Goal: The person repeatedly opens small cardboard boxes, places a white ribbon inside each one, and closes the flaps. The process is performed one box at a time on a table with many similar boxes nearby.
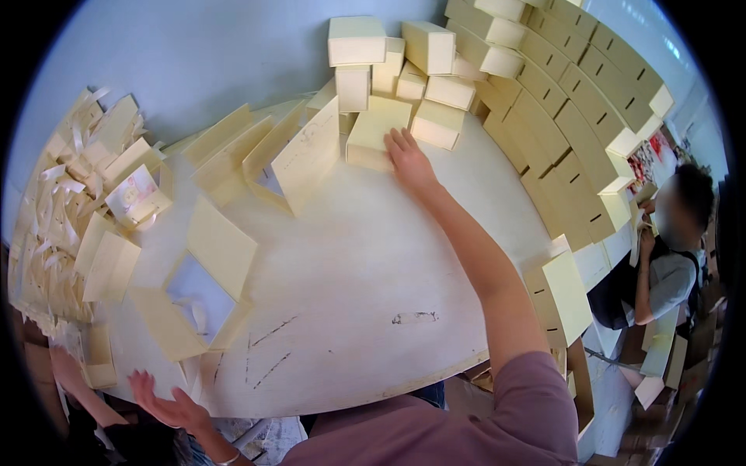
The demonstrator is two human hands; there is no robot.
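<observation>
My right hand (pixel 412 161) reaches far over the white table, fingers stretched out over the right edge of a closed cream box (pixel 373 128) and touching it. My left hand (pixel 172 402), at the lower left by the table's near edge, is open with fingers apart and nothing in it. The nearest thing to it is an open cream box (pixel 203 299) with a pale blue inside and a white ribbon. Behind that, cream boxes with raised lids (pixel 299 159) stand in a row.
Closed cream boxes (pixel 356 40) are piled at the back, and a tall wall of slotted boxes (pixel 556 109) curves along the right. Ribboned boxes (pixel 58 225) are heaped at the left. Another person's hand (pixel 70 374) is at the lower left; a co-worker (pixel 668 264) stands at the right.
</observation>
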